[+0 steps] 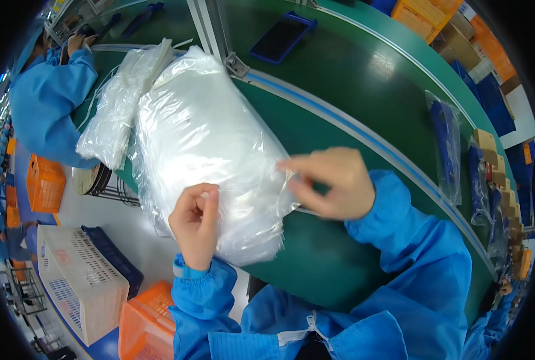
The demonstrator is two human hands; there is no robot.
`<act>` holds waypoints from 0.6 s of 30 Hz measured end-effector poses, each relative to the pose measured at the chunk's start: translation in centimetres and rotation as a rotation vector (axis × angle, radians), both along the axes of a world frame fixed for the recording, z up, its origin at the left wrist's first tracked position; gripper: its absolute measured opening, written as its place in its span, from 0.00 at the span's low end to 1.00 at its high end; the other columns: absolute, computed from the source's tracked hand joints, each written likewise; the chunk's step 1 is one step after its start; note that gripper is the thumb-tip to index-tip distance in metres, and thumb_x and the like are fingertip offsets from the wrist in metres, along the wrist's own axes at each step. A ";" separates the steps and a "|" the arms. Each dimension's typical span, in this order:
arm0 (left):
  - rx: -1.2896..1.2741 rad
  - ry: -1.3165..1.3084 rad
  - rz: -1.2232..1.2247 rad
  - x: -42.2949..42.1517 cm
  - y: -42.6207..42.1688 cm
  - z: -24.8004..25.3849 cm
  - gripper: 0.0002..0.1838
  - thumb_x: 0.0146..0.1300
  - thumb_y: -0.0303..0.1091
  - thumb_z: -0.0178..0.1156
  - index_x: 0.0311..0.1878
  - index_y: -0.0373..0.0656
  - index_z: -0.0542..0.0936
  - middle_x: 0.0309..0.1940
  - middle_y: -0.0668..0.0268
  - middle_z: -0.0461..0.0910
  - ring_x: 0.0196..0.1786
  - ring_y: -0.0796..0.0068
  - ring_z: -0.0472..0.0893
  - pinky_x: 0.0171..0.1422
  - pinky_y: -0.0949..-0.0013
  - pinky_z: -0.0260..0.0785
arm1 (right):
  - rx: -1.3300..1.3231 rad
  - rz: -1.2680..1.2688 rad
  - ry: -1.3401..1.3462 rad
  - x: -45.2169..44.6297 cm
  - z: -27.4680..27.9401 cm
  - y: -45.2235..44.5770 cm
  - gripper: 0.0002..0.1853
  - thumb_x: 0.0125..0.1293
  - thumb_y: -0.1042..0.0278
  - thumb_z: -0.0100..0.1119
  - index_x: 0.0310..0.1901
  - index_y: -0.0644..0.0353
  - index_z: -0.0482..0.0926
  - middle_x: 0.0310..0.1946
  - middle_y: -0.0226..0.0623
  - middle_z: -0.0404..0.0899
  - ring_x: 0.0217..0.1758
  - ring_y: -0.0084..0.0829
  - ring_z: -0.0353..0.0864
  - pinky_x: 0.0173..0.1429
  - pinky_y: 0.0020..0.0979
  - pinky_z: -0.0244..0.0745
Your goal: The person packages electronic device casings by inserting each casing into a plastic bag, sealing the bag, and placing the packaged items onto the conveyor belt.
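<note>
A thick stack of clear plastic bags [189, 138] lies in front of me on the green work surface, its near end hanging over the edge. My left hand [193, 222] is over the lower part of the stack, with fingers curled and the thumb pressed to them. Whether a thin film is pinched there is too unclear to see. At the right edge of the stack, my right hand [336, 183] is blurred, its index finger stretched out and the thumb apart from it. Contact between those fingertips and the plastic cannot be made out.
A smaller bundle of plastic bags [120, 105] lies left of the stack. Beyond the metal rail [339, 117], a blue-framed dark panel [284, 37] and bagged blue items [446, 141] rest on the green belt. Crates [84, 288] stand lower left. Another person's sleeve [51, 102] is upper left.
</note>
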State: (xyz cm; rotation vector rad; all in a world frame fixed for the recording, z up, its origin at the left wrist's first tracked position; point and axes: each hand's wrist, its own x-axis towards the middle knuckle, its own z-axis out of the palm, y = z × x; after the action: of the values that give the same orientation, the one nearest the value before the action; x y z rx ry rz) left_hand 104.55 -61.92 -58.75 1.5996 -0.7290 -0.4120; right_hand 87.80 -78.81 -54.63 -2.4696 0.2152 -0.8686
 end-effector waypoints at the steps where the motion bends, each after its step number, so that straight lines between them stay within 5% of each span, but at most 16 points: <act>1: 0.008 0.002 0.003 -0.3 -0.1 0.0 0.03 0.62 0.24 0.59 0.38 0.37 0.80 0.16 0.80 0.63 0.21 0.92 0.59 0.24 0.83 0.48 | 0.099 -0.145 -0.099 1.0 -0.6 -1.3 0.05 0.53 0.70 0.62 0.33 0.57 0.83 0.22 0.34 0.80 0.20 0.32 0.77 0.25 0.29 0.69; 3: 0.029 -0.026 -0.013 -0.5 -0.3 0.2 0.03 0.62 0.24 0.60 0.37 0.37 0.80 0.16 0.80 0.62 0.21 0.92 0.58 0.24 0.83 0.47 | 0.166 -0.342 -0.098 2.7 -1.7 -5.6 0.05 0.51 0.72 0.61 0.31 0.57 0.83 0.23 0.37 0.81 0.19 0.32 0.75 0.24 0.26 0.68; 4: 0.040 -0.043 -0.017 -0.5 -0.3 0.1 0.03 0.62 0.24 0.60 0.37 0.37 0.80 0.17 0.81 0.61 0.22 0.92 0.58 0.24 0.83 0.47 | 0.171 -0.407 -0.103 3.6 -3.0 -8.2 0.06 0.51 0.68 0.61 0.31 0.56 0.83 0.27 0.36 0.82 0.25 0.32 0.78 0.34 0.30 0.70; 6: 0.041 -0.017 -0.015 -0.3 -0.1 -0.2 0.02 0.61 0.24 0.61 0.37 0.37 0.80 0.17 0.81 0.60 0.22 0.92 0.57 0.24 0.83 0.47 | 0.086 -0.645 0.082 5.4 -5.8 -12.9 0.13 0.55 0.55 0.58 0.34 0.54 0.85 0.47 0.39 0.79 0.53 0.37 0.74 0.63 0.49 0.50; 7: 0.039 -0.017 -0.014 0.0 -0.2 -0.4 0.02 0.61 0.23 0.61 0.37 0.37 0.80 0.16 0.81 0.60 0.22 0.92 0.57 0.24 0.82 0.47 | 0.155 -0.749 0.238 6.9 -6.2 -14.6 0.20 0.56 0.49 0.58 0.40 0.58 0.83 0.57 0.47 0.71 0.64 0.45 0.65 0.68 0.55 0.42; 11: 0.039 -0.004 -0.009 0.0 -0.2 -0.3 0.03 0.60 0.23 0.61 0.37 0.37 0.80 0.14 0.80 0.61 0.20 0.92 0.58 0.23 0.82 0.48 | 0.352 -0.898 0.379 11.9 -6.6 -19.0 0.33 0.55 0.40 0.59 0.52 0.62 0.78 0.69 0.54 0.54 0.73 0.51 0.47 0.71 0.62 0.28; 14: 0.040 0.003 -0.011 0.0 -0.2 -0.3 0.03 0.60 0.23 0.62 0.37 0.37 0.81 0.14 0.80 0.62 0.20 0.92 0.58 0.23 0.82 0.48 | 0.426 -0.960 0.419 14.6 -6.5 -20.0 0.33 0.52 0.38 0.62 0.50 0.59 0.79 0.69 0.52 0.53 0.73 0.50 0.47 0.71 0.62 0.27; 18: 0.045 -0.019 -0.034 0.2 -0.1 -0.5 0.03 0.58 0.23 0.63 0.36 0.37 0.82 0.13 0.79 0.62 0.19 0.91 0.59 0.23 0.82 0.50 | 0.546 -1.011 0.157 15.4 -7.2 -20.5 0.40 0.45 0.40 0.67 0.54 0.63 0.76 0.59 0.49 0.71 0.66 0.44 0.64 0.69 0.61 0.38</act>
State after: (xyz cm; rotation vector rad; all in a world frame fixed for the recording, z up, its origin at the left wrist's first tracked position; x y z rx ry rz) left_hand 104.79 -62.02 -59.22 1.6367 -0.7671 -0.4407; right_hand 103.17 -99.34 -61.83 -1.8169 1.6065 -0.8041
